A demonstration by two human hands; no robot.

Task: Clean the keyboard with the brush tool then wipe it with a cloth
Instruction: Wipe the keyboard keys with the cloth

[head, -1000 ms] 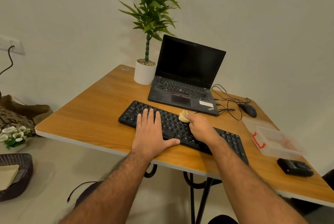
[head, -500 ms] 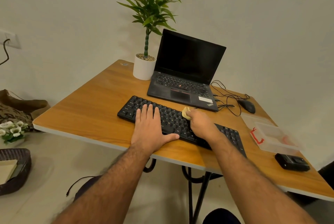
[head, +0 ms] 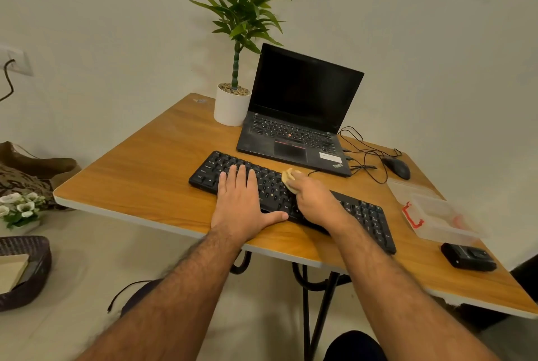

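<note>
Square wooden-topped table, pale edge band, black metal legs; stands against a plain off-white wall.

Flat black external keyboard: lies slantwise across the near middle of the table, close to the near edge.

Left hand: fingers straight and together, thumb spread, pressed flat on the keyboard's left half.

Right hand: fingers curled round a small wadded yellowish cloth, held against the keys at the keyboard's far-middle.

Open black laptop, dark screen: beyond the keyboard.

Green leafy plant in a white cylindrical pot: just left of the laptop.

Black mouse with tangled black cable: far right.

Clear plastic box with red clasp: right edge.

Small black device: near right.

Floor, left: dark woven basket, white flowers.
</note>
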